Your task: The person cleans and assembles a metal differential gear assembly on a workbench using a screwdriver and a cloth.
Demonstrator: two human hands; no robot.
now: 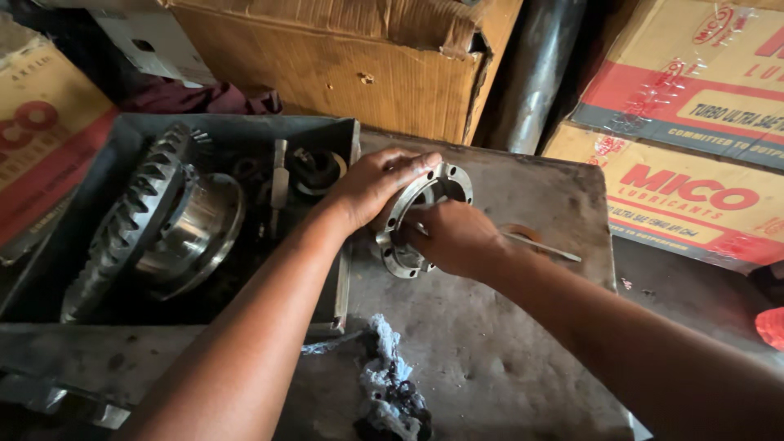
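While brown cardboard boxes (351,65) line the back and red-and-yellow printed cartons (686,122) stack at the right, the left hand (371,184) clasps the top of a metal flange ring (425,216) standing on edge on the grey surface (490,351). The right hand (453,237) closes on a thin rod (543,247) against the ring; its fingertips are hidden. A large bevel gear (139,220) lies in the tray (347,147).

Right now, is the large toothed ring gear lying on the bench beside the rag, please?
No, the ring gear sits in the metal tray, apart from the rag.
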